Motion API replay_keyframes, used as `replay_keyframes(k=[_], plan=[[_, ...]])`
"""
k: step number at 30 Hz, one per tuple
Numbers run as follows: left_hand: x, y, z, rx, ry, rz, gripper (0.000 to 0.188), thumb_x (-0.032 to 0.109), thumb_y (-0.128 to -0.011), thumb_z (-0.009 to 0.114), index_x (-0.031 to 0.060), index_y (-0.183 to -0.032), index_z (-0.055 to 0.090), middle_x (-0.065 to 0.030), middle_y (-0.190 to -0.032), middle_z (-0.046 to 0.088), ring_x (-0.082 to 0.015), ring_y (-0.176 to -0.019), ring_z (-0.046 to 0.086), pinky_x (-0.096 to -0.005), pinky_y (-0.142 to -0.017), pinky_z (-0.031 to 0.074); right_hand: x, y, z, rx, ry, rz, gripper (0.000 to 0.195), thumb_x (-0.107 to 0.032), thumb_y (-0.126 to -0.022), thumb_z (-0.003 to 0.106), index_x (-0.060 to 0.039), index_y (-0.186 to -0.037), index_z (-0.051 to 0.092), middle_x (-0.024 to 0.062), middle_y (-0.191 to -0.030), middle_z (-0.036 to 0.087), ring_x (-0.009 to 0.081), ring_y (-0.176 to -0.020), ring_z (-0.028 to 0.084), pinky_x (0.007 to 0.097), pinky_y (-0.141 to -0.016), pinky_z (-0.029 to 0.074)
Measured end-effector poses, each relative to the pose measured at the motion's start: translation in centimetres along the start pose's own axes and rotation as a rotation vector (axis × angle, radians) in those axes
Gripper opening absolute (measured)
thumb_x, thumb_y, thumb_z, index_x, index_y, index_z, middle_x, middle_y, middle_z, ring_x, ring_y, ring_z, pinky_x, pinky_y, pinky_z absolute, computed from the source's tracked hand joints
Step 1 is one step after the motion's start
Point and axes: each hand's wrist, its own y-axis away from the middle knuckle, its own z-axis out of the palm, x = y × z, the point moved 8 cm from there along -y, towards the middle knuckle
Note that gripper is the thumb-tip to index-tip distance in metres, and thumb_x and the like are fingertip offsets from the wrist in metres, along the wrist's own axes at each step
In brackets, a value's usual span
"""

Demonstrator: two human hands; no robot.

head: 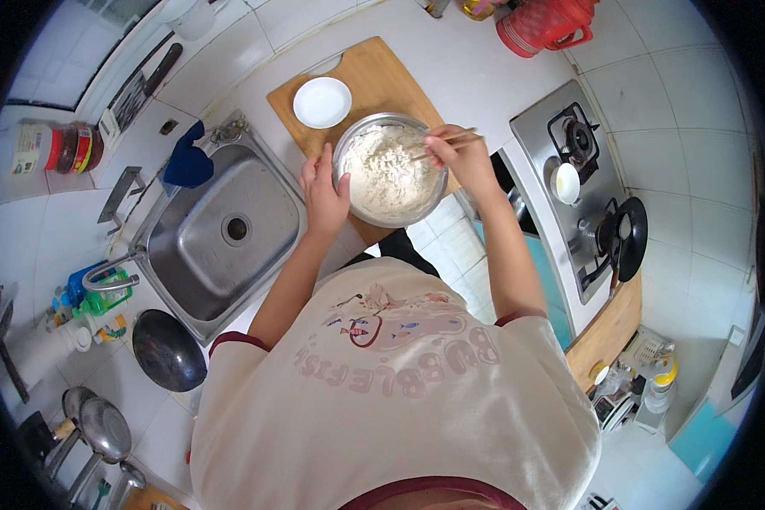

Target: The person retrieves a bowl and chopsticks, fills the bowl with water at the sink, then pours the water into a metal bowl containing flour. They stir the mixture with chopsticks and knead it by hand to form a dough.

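A round metal bowl stands on a wooden cutting board, holding clumpy, floury dough. Against the bowl's left rim rests my left hand, thumb apart from the fingers. My right hand grips a pair of wooden chopsticks over the bowl's right side, their tips at the dough. A white dish sits on the board up and to the left of the bowl.
Left of the board is a steel sink with a faucet and a blue cloth mitt. At right, a gas stove bears a small white bowl and a black pan. A red thermos jug stands behind.
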Motion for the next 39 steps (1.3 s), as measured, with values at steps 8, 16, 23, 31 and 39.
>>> replay_keyframes(k=[8, 16, 23, 31, 39], plan=[[3.8, 1.0, 3.4, -0.761, 1.237, -0.906, 0.074, 0.067, -0.097, 0.035, 0.0107, -0.145, 0.039, -0.0079, -0.101, 0.059, -0.0141, -0.082, 0.06, -0.0307, -0.063, 0.052, -1.2, 2.4, 8.2, -0.348, 0.533, -0.429, 0.02, -0.008, -0.086, 0.062, -0.0048, -0.105, 0.068, 0.0148, -0.104, 0.068, 0.0342, -0.09, 0.066, 0.0402, -0.081, 0.053], [1.9, 6.5, 4.0, -0.714, 1.242, -1.218, 0.054, 0.014, -0.095, 0.062, 0.0093, -0.144, 0.04, -0.0021, -0.094, 0.057, -0.0086, -0.073, 0.056, -0.0216, -0.053, 0.046, 0.3, 5.7, 6.5, -0.072, 0.361, -0.342, 0.018, -0.008, -0.088, 0.065, -0.0038, -0.106, 0.069, 0.0138, -0.095, 0.069, 0.0298, -0.092, 0.066, 0.0373, -0.08, 0.054], [-1.4, 7.2, 2.9, -0.843, 1.599, -1.415, 0.038, 0.009, -0.099, 0.05, -0.0018, -0.135, 0.046, 0.0003, -0.09, 0.052, -0.0012, -0.059, 0.039, -0.0122, -0.036, 0.027, 7.2, 6.8, -2.4, 0.322, -0.344, 0.102, 0.026, -0.017, -0.099, 0.06, 0.0084, -0.099, 0.067, 0.0139, -0.095, 0.07, 0.0213, -0.082, 0.07, 0.0311, -0.076, 0.059], [1.8, 5.5, 4.2, -0.815, 1.727, -1.43, 0.039, 0.008, -0.1, 0.047, -0.0058, -0.137, 0.043, 0.0001, -0.09, 0.051, -0.0013, -0.058, 0.037, -0.0132, -0.036, 0.027, 2.3, 8.9, 4.3, 0.235, 0.085, -0.296, 0.014, -0.01, -0.093, 0.064, -0.0008, -0.099, 0.072, 0.0128, -0.099, 0.069, 0.0224, -0.095, 0.066, 0.0303, -0.084, 0.051], [1.1, 6.6, 3.1, -0.911, 1.625, -1.353, 0.039, 0.009, -0.1, 0.049, -0.0038, -0.137, 0.045, 0.0012, -0.089, 0.051, -0.0007, -0.054, 0.035, -0.0125, -0.034, 0.026, 5.6, 7.7, 3.8, 0.2, 0.211, -0.382, 0.012, -0.007, -0.091, 0.066, -0.0002, -0.099, 0.072, 0.0149, -0.1, 0.069, 0.0273, -0.092, 0.066, 0.0327, -0.082, 0.052]])
